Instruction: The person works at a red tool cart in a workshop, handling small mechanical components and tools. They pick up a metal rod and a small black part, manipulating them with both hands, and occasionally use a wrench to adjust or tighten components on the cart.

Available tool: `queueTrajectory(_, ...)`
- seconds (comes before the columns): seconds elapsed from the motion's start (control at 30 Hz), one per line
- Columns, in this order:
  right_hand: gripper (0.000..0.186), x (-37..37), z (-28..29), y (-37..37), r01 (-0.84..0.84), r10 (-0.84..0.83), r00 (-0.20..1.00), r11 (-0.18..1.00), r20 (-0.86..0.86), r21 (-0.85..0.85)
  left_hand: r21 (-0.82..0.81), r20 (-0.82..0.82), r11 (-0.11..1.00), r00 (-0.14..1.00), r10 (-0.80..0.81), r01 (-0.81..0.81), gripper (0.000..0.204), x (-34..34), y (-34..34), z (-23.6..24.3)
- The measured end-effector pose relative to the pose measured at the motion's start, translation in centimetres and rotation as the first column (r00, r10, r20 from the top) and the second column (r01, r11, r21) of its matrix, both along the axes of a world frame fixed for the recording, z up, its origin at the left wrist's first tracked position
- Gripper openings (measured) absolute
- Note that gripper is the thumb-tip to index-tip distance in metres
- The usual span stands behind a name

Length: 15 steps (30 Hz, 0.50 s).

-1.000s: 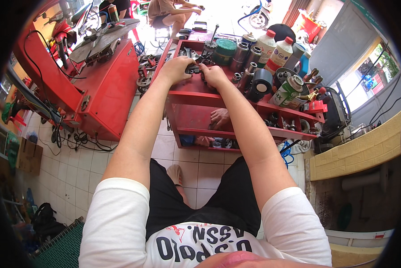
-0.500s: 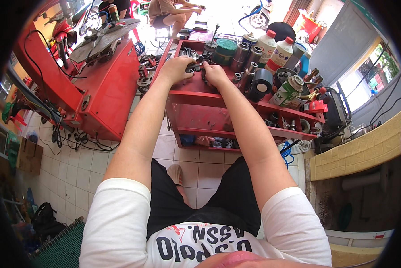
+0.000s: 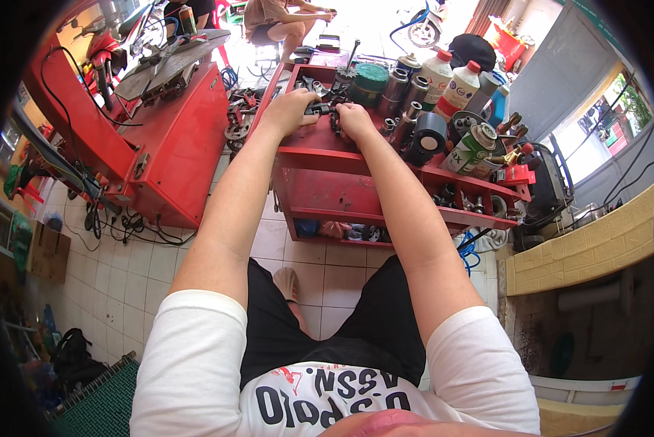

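Note:
Both arms reach forward over the top tray of a red tool cart. My left hand is closed around a small dark metal part, which sticks out between thumb and fingers toward the right. Close beside it, my right hand pinches a dark piece between thumb and fingers. Whether the two pieces are joined, I cannot tell. Just beyond the hands lie loose metal parts, a toothed sprocket and a green round tub.
Right of my hands stand metal sockets, white bottles with red caps, a black cylinder and a spray can. A red machine stands left. Ahead, a person sits low. Tiled floor lies below.
My right hand has shifted slightly, its thumb and fingers now a little farther from the left hand's part. My left hand stays almost in place.

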State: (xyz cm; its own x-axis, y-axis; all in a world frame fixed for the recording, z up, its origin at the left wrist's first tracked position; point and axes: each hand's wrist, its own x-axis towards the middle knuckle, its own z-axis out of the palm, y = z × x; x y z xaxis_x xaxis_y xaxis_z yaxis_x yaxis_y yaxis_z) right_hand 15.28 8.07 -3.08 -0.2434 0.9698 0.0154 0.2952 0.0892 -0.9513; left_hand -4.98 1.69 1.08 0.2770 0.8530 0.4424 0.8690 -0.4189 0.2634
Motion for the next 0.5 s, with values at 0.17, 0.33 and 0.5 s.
queueTrajectory(0.17, 0.038, -0.1, 0.0, 0.0, -0.01, 0.01, 1.0, 1.0, -0.016, 0.018, -0.002, 0.004, 1.0, 1.0, -0.007, 0.007, 0.041, -0.1, 0.0, 0.0)
queueTrajectory(0.33, 0.037, -0.3, -0.2, 0.2, -0.008, 0.004, 0.999, 0.993, 0.036, 0.117, -0.022, 0.003, 1.0, 1.0, -0.007, 0.007, 0.042, -0.3, -0.1, 0.0)
queueTrajectory(0.5, 0.04, 0.5, -2.0, 2.1, 0.03, -0.051, 0.993, 0.981, 0.104, 0.194, -0.066, 0.066, 0.996, 0.996, -0.052, 0.056, 0.046, 1.0, -0.6, 1.1)
